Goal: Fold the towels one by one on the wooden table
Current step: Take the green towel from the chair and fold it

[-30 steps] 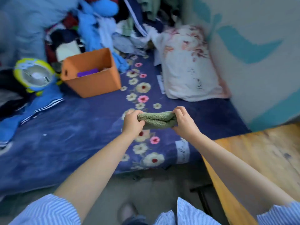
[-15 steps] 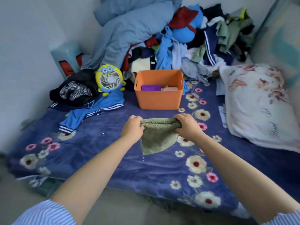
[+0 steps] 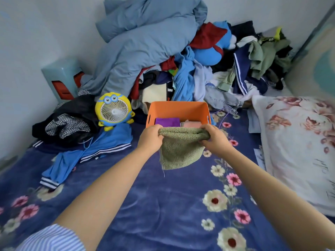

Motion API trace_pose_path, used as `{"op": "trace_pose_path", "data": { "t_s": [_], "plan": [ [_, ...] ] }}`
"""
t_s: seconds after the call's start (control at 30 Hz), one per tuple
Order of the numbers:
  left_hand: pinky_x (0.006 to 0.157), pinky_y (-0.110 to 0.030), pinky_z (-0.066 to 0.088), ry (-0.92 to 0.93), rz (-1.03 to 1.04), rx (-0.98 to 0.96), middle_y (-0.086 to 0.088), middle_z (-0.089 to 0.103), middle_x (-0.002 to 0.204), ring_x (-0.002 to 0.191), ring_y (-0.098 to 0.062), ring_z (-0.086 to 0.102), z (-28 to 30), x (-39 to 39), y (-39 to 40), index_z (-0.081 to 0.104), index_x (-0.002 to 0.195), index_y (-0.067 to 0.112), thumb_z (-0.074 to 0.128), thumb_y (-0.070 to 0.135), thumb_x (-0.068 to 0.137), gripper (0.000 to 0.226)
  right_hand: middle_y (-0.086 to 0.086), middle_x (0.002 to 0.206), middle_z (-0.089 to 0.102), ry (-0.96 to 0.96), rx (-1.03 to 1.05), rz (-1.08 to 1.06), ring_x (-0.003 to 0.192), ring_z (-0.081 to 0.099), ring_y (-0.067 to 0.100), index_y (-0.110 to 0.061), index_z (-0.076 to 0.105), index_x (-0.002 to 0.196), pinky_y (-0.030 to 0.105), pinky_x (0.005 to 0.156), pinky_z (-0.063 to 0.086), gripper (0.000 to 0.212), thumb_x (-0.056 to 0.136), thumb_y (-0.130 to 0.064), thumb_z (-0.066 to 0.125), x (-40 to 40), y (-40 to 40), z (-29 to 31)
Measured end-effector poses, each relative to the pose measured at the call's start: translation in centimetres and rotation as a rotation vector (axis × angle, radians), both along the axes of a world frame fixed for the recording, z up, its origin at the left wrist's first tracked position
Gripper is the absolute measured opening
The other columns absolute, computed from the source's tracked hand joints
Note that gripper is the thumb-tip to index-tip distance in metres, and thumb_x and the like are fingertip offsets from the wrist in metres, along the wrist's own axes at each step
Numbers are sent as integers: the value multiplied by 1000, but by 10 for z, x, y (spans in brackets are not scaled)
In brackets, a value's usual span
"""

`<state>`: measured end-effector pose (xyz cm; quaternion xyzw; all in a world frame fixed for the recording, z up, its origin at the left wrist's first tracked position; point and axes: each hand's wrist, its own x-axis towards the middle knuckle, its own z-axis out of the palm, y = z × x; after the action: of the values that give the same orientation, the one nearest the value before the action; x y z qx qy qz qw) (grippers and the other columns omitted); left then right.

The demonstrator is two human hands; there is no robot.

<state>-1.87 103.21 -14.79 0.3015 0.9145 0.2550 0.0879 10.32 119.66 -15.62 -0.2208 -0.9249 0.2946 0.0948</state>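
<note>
one head-worn wide-angle view, looking forward and down along both forearms, close over the bed (image 3: pixel 163 205). it faces the far wall corner, with the clothes pile (image 3: pixel 199 69) there. straight lines bow at the frame edges.

A floral navy bed (image 3: pixel 163 205) carries an orange bin (image 3: pixel 178 110), pillow (image 3: pixel 297 145), fan (image 3: pixel 114 110), clothes (image 3: pixel 190 69).

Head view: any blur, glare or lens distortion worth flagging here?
Head view: soft, even daylight, no glare; green towel and both hands sharp; wide-angle bending stretches the forearms and curves the pillow at the right edge; faint softness toward the corners.
</note>
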Motion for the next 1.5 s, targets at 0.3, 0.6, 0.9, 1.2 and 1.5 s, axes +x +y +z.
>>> {"op": "trace_pose_path", "data": {
  "t_s": [0.3, 0.6, 0.9, 1.2, 1.5],
  "plan": [
    [74, -24, 37, -29, 38, 119, -8, 61, 118, 100, -22, 58, 0, -114, 116, 50, 127, 12, 50, 13, 93, 34, 17, 117, 56, 118, -60, -114, 109, 50, 29, -1, 50, 120, 17, 70, 26, 40, 81, 7, 55, -117, 109, -5],
    [51, -5, 37, -335, 90, 320, 9, 40, 68, 62, -8, 39, -67, -210, 212, 47, 93, 13, 51, 12, 93, 4, 5, 102, 49, 102, -211, -254, 93, 46, 19, -8, 48, 120, 28, 75, 36, 40, 82, 4, 51, -210, 191, -52],
    [83, -32, 38, -579, 207, 96, -14, 55, 110, 103, -27, 51, -210, -254, 276, 52, 107, 5, 41, 23, 98, 23, 4, 81, 47, -200, -434, -480, 85, 47, 24, -6, 35, 115, 32, 68, 37, 28, 89, -8, 46, -263, 237, -179],
    [93, -36, 38, -554, 248, -108, -22, 53, 127, 120, -35, 48, -305, -285, 335, 49, 118, -6, 39, 21, 99, 35, 24, 123, 50, -385, -275, -655, 112, 51, 41, -1, 25, 132, 38, 82, 40, 46, 93, -19, 44, -306, 270, -280],
    [88, -40, 42, -333, 229, -101, -17, 60, 118, 113, -35, 52, -345, -286, 357, 55, 111, 1, 45, 21, 95, 28, 21, 149, 27, -288, 161, -361, 140, 22, 38, -3, 38, 136, 41, 114, -3, 50, 91, -20, 29, -307, 249, -342]
  ]
}}
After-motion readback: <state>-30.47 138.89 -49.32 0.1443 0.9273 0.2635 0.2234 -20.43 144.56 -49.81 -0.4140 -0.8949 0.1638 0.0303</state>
